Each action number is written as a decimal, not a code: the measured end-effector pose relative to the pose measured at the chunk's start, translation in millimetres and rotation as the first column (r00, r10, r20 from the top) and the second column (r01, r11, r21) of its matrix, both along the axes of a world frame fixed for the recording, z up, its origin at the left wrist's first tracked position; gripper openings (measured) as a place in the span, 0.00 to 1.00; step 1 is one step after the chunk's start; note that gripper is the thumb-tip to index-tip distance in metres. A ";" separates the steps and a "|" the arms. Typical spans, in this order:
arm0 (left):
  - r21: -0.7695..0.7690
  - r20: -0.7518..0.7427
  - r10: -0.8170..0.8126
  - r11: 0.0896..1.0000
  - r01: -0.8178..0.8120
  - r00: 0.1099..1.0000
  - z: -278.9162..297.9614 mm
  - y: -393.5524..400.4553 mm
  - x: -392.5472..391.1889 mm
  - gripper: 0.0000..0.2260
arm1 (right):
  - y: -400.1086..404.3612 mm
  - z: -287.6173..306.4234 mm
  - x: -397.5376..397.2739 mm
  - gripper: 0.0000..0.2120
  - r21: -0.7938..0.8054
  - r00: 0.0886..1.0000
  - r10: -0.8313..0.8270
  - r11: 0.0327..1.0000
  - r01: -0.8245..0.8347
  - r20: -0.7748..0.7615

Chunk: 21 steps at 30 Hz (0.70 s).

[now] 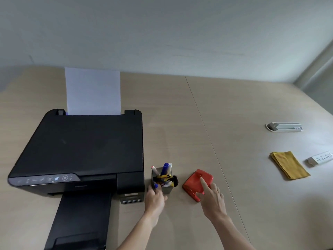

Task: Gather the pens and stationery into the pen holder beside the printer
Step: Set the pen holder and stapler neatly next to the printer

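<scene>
A dark square pen holder (pixel 167 189) stands just right of the black printer (pixel 84 148). Blue markers (pixel 164 168), a red-tipped pen and a yellow-and-black item stick out of it. My left hand (pixel 155 200) wraps the holder's near left corner, fingers against its wall. A red hole punch (pixel 197 181) lies on the table right of the holder. My right hand (pixel 212 199) rests on the punch's near side, index finger stretched across its top.
A white sheet (pixel 92 91) stands in the printer's rear feed, and its output tray (pixel 79 222) juts toward me. Far right lie a folded yellow cloth (pixel 288 165), a white power strip (pixel 320 158) and a grey desk socket box (pixel 284 127).
</scene>
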<state>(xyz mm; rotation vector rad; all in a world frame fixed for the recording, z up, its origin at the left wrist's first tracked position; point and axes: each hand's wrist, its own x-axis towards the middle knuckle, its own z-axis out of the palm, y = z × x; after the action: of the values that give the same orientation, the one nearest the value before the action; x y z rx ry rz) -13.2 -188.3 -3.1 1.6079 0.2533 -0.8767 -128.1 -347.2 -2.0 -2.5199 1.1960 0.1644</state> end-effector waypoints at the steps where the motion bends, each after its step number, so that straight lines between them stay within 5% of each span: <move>1: -0.021 -0.012 0.023 1.000 -0.023 1.000 0.2 -2.7 1.6 0.17 | -2.1 -0.6 3.0 0.30 -0.001 1.000 -0.004 1.000 0.004 0.012; 9: -0.121 -0.116 0.186 0.972 -0.200 0.976 4.0 -25.5 14.0 0.15 | -3.5 1.9 37.8 0.32 -0.095 0.999 0.035 0.995 -0.036 -0.011; 21: -0.129 -0.128 0.293 0.942 -0.309 0.948 -4.0 -51.1 61.3 0.17 | -29.1 0.9 103.9 0.29 0.010 0.998 0.041 0.999 -0.041 0.038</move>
<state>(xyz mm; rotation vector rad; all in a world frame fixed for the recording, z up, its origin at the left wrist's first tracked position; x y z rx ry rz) 48.1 -239.4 -7.1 1.3426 0.4865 -0.7264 -24.2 -376.3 -1.2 -2.5282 1.1265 0.1316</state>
